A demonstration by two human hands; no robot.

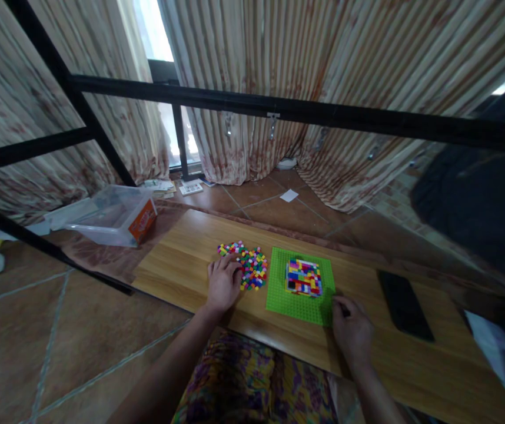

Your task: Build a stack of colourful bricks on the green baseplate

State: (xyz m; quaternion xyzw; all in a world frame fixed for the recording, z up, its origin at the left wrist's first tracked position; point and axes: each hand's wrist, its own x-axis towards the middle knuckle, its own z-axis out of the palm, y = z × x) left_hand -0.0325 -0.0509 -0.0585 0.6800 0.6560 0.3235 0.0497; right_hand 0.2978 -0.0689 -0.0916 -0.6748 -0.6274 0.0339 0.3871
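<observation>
My left hand (223, 284) is at the left side of a loose pile of small, many-coloured toy bricks (253, 268). Its fingers are bent, with thumb and forefinger curled towards each other; anything between the fingertips is hidden. To the right of the pile lies a green studded baseplate (279, 299). On it stands a compact block built of many-coloured bricks (304, 278), with one dark square near its front left corner. At the plate's right edge is my right hand (353, 323), fingers curled in and closed. Its fingertips meet the plate's edge, and what they hold cannot be made out.
The wooden table (182, 247) carries a black phone-like slab (405, 305) on the right. A clear plastic box (113, 215) with an orange label stands beyond its left end. Black metal bars (235, 99) cross in front of patterned curtains (252, 53). White paper (289, 195) lies on the tiled floor.
</observation>
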